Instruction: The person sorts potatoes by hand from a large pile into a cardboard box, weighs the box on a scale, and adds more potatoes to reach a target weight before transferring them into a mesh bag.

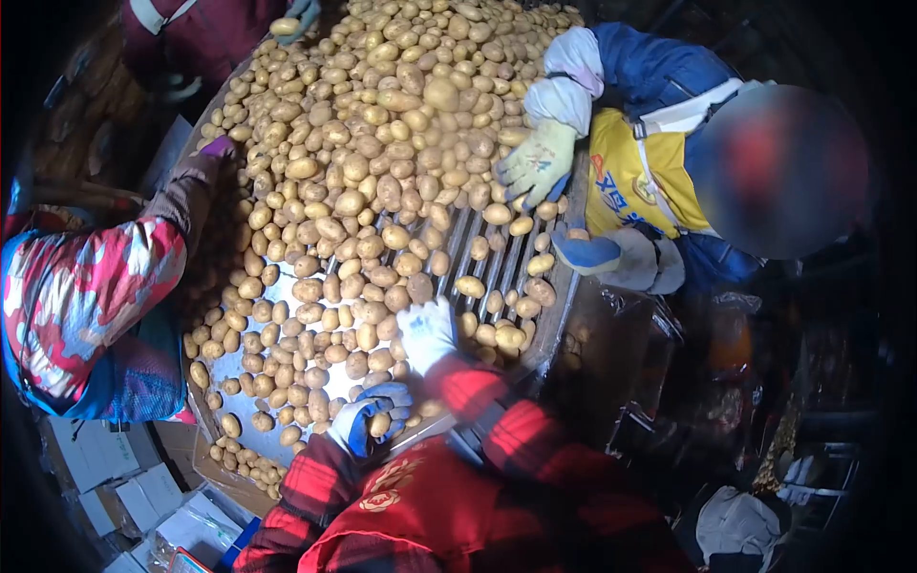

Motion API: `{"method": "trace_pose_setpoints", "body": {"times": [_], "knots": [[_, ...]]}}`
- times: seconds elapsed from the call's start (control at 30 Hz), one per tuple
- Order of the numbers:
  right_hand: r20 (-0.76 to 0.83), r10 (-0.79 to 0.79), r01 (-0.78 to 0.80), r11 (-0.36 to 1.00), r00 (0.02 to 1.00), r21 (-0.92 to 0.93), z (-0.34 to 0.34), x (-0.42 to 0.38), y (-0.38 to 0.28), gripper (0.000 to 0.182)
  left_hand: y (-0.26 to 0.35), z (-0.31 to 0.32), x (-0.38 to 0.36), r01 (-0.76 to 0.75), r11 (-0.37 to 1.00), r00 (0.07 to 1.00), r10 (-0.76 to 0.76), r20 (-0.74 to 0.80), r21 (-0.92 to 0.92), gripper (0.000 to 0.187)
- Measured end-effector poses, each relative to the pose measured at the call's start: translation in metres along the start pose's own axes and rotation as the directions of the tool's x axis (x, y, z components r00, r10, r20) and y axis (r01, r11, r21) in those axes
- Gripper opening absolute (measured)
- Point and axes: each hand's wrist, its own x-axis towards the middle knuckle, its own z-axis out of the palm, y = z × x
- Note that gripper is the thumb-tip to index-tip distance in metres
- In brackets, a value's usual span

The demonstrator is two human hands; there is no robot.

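Note:
Potatoes (350, 202) lie in a thick heap over the sorting table and thin out toward me. My left hand (368, 416), in a white glove with a blue palm, is turned palm up at the near edge and closed around a potato (380, 425). To the right of it, my right hand (426, 334), in a white glove, is back up over the potatoes. Its fingers are apart and slightly bent, the tips right by a larger potato (419, 286). Red-and-black plaid sleeves cover both my arms.
Metal slats (485, 250) show between potatoes at right. A co-worker's gloved hand (540, 164) is on the heap at right, the other glove (587, 250) at the table edge. Another person's camouflage sleeve (100, 296) is at left. A cardboard box (215, 468) with potatoes stands below.

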Motion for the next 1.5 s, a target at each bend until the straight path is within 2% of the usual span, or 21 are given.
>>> {"method": "trace_pose_setpoints", "body": {"times": [0.07, 0.13, 0.2, 0.27, 0.4, 0.47, 0.57, 0.7, 0.77, 0.8, 0.87, 0.93, 1.0, 1.07, 1.13, 1.2, 1.27, 1.33, 1.4, 1.43, 1.5], "knots": [[0.176, -0.008, -0.026, 0.982, 0.984, 0.186, -0.018, -0.002, 0.006, 0.019, -0.004, -0.007, 0.0, 0.011, 0.999, 0.999, -0.009, 0.033, -0.047, 0.036], [-0.101, 0.028, 0.02, 0.897, 0.995, 0.442, -0.02, -0.046, 0.003, 0.027, 0.009, 0.037, -0.01, -0.005, 0.99, 0.992, -0.013, -0.122, -0.141, 0.042], [-0.041, -0.186, 0.169, 0.752, 0.982, 0.637, -0.042, -0.092, -0.012, 0.038, 0.004, 0.02, -0.013, -0.022, 0.96, 0.997, 0.042, 0.066, -0.279, 0.05], [-0.315, -0.111, 0.273, 0.8, 0.943, 0.534, -0.045, -0.119, -0.005, 0.027, -0.005, -0.009, -0.007, 0.057, 0.99, 0.998, -0.051, 0.047, -0.129, 0.051], [-0.413, 0.057, 0.002, 0.99, 0.909, 0.141, -0.002, -0.12, 0.114, 0.04, 0.002, 0.002, -0.009, 0.156, 0.967, 0.975, -0.119, 0.187, -0.202, 0.05], [-0.347, 0.234, -0.07, 0.902, 0.908, 0.425, 0.009, -0.106, 0.144, 0.038, -0.001, 0.002, -0.004, 0.203, 0.941, 0.965, -0.146, 0.216, -0.27, 0.049], [-0.437, 0.303, -0.177, 0.936, 0.847, 0.306, -0.01, -0.107, 0.141, 0.033, 0.002, 0.01, -0.008, 0.178, 0.94, 0.981, -0.146, 0.129, -0.291, 0.053], [-0.056, 0.072, -0.072, 0.997, 0.996, -0.003, -0.008, -0.123, 0.072, 0.025, 0.009, 0.031, -0.016, 0.078, 0.963, 0.996, -0.084, -0.01, -0.258, 0.053], [-0.116, 0.056, -0.079, 0.977, 0.992, -0.2, 0.008, -0.117, 0.064, 0.02, 0.006, 0.032, -0.011, 0.119, 0.957, 0.993, -0.116, 0.027, -0.264, 0.056], [0.029, 0.141, -0.143, 0.986, 0.99, 0.086, 0.01, -0.105, 0.074, 0.029, 0.005, 0.031, -0.007, 0.137, 0.954, 0.991, -0.129, 0.045, -0.266, 0.058], [-0.138, 0.28, -0.143, 0.784, 0.95, 0.604, 0.008, -0.111, 0.076, 0.047, 0.003, 0.036, 0.001, 0.124, 0.966, 0.99, -0.103, 0.101, -0.228, 0.061], [-0.01, 0.14, -0.081, 0.63, 0.99, 0.772, -0.031, -0.125, 0.056, 0.05, -0.001, 0.038, 0.016, 0.113, 0.933, 0.955, -0.008, 0.297, -0.341, 0.063], [-0.127, 0.017, 0.064, 0.79, 0.992, 0.61, -0.043, -0.126, 0.045, 0.06, -0.003, 0.036, 0.026, 0.096, 0.924, 0.95, 0.026, 0.311, -0.37, 0.067], [0.006, 0.217, -0.201, 0.89, 0.976, 0.409, -0.027, -0.097, 0.055, 0.057, -0.004, 0.04, 0.026, 0.056, 0.932, 0.965, 0.041, 0.258, -0.359, 0.07], [0.047, 0.265, -0.268, 0.93, 0.963, 0.251, 0.015, -0.057, 0.066, 0.046, -0.003, 0.035, 0.022, 0.09, 0.9, 0.982, -0.01, 0.186, -0.426, 0.064], [0.121, 0.235, -0.262, 0.912, 0.964, 0.315, 0.014, -0.032, 0.076, 0.042, -0.015, 0.003, 0.035, 0.109, 0.843, 0.979, 0.002, 0.205, -0.526, 0.066], [0.011, 0.266, -0.237, 0.839, 0.964, 0.489, -0.014, -0.055, 0.068, 0.046, -0.01, 0.01, 0.032, 0.114, 0.852, 0.961, 0.036, 0.274, -0.511, 0.06], [-0.148, 0.1, 0.018, 0.768, 0.984, 0.64, -0.022, -0.095, 0.05, 0.044, 0.001, 0.017, 0.028, 0.175, 0.84, 0.971, -0.061, 0.231, -0.513, 0.058], [-0.224, -0.078, 0.193, 0.806, 0.971, 0.559, -0.043, -0.127, 0.021, 0.048, -0.001, 0.019, 0.035, 0.158, 0.886, 0.817, 0.131, 0.562, -0.436, 0.048], [-0.274, -0.097, 0.255, 0.733, 0.957, 0.631, -0.043, -0.142, 0.016, 0.048, -0.02, 0.0, 0.046, -0.14, 0.92, 0.721, 0.349, 0.599, -0.366, 0.046], [-0.254, -0.067, 0.239, 0.623, 0.965, 0.744, -0.049, -0.162, 0.024, 0.052, -0.005, 0.004, 0.026, 0.054, 0.979, 0.919, 0.027, 0.394, -0.194, 0.047]]}}
